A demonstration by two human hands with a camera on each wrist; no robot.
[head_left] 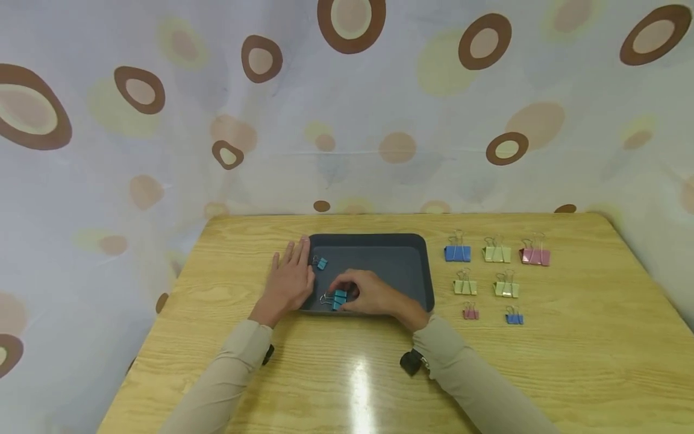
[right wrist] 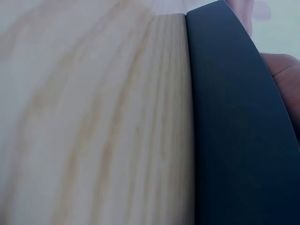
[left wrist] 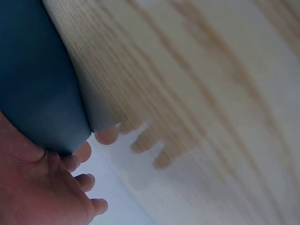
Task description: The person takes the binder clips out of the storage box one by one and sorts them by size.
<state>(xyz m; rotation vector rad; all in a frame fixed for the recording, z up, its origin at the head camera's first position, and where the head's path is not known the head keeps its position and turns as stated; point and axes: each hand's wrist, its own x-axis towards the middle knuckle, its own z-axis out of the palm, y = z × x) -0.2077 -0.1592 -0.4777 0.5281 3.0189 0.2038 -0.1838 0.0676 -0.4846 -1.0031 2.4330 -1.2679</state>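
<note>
A dark grey tray (head_left: 390, 265) lies on the wooden table. My left hand (head_left: 290, 278) rests against the tray's left side with its fingers extended; in the left wrist view the palm (left wrist: 42, 192) touches the tray wall (left wrist: 42, 75). Over the tray's front left part, my right hand (head_left: 371, 293) pinches a teal binder clip (head_left: 339, 299) between thumb and fingers; its wire handles point left. A smaller teal binder clip (head_left: 322, 263) lies in the tray's back left. The right wrist view mostly shows the tray's outer wall (right wrist: 239, 117), which hides most of that hand.
Right of the tray, binder clips stand in rows: a large blue clip (head_left: 458, 253), a yellow clip (head_left: 497, 254) and a pink clip (head_left: 535, 256) at the back, smaller ones in front. A patterned curtain (head_left: 347, 120) hangs behind the table (head_left: 325, 374).
</note>
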